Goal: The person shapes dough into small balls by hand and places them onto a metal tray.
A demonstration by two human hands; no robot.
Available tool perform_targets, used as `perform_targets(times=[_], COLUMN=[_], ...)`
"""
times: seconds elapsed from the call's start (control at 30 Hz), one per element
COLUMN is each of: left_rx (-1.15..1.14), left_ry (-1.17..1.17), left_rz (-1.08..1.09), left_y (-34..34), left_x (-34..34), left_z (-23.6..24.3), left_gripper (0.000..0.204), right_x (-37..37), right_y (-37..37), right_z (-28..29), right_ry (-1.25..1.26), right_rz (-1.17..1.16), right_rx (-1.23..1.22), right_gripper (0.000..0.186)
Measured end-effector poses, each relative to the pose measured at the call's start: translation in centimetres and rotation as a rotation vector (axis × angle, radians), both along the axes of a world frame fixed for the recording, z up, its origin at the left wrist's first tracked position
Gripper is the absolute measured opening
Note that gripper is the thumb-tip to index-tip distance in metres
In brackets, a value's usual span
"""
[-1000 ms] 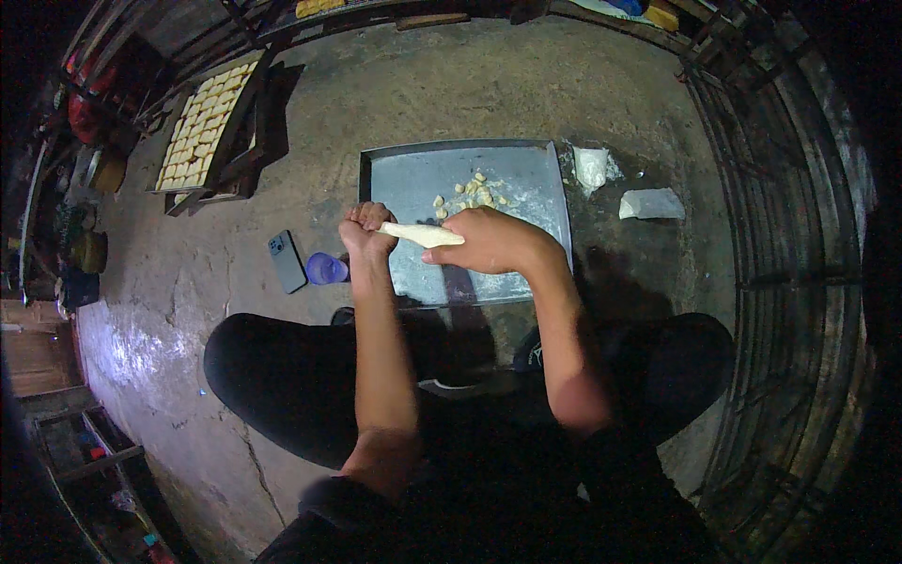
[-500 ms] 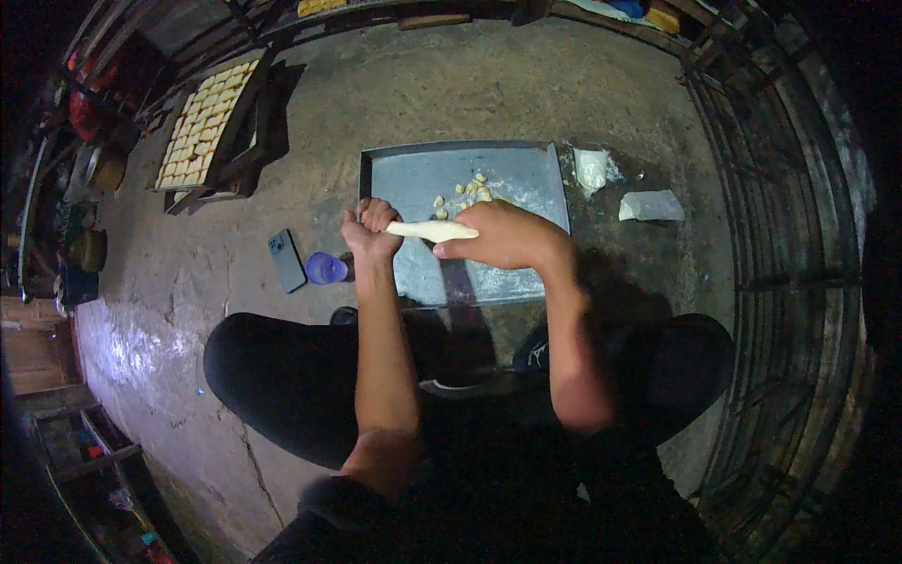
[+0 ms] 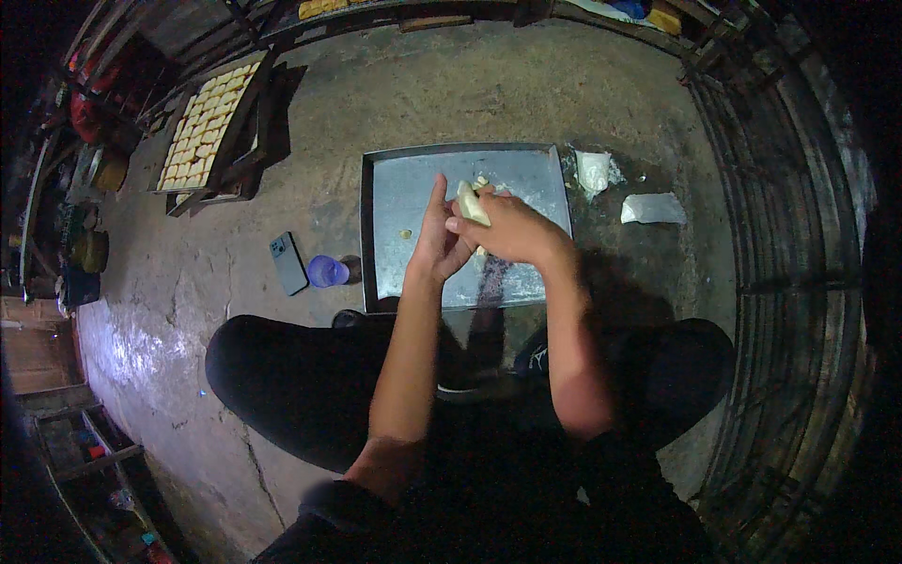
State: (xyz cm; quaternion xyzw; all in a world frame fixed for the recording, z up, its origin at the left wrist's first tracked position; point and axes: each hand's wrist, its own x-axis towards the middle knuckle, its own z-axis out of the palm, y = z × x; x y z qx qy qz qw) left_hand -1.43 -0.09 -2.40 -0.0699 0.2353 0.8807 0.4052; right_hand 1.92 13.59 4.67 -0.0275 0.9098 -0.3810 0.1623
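My right hand [image 3: 515,228] is closed round a pale roll of dough [image 3: 472,205], whose end sticks up past the thumb. Close against it on the left is my left hand [image 3: 440,235], thumb side up and fingers stretched out; part of it is hidden behind the right hand. Both hands are over a shallow metal tray [image 3: 395,179] dusted with flour. A small lump of dough [image 3: 405,233] lies by itself on the tray's left part. More small dough pieces [image 3: 482,181] show just beyond my hands, partly covered by them.
Left of the tray are a purple cup [image 3: 327,271] and a phone [image 3: 288,263] on the concrete floor. A flour bag [image 3: 593,173] and a white packet [image 3: 654,209] lie to the right. A tray of pale pieces [image 3: 209,127] leans at far left; dark racks [image 3: 789,282] line the right.
The left hand has moved right, its fist has opened, and it no longer grips the dough's end. The dough has turned upward in the right hand. A lone lump shows on the tray's left.
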Motion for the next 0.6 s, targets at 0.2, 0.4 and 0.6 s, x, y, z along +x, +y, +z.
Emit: perform_targets(times=[0.2, 0.4, 0.6], left_rx=[-0.035, 0.086, -0.124], left_ry=[0.131, 0.475, 0.366], left_rz=[0.494, 0.411, 0.376], left_y=[-0.3, 1.2, 2.5], left_x=[-0.3, 0.3, 3.0], left_z=[-0.1, 2.3, 3.4], left_gripper=[0.046, 0.080, 0.105], right_x=[-0.6, -2.6, -3.1], right_y=[-0.8, -2.0, -4.8], right_z=[2.8, 0.8, -3.6], right_ry=[-0.230, 0.272, 0.152], right_rz=[0.134, -0.498, -0.466], right_rx=[-0.084, -0.451, -0.796], right_gripper=[0.060, 0.072, 0.082])
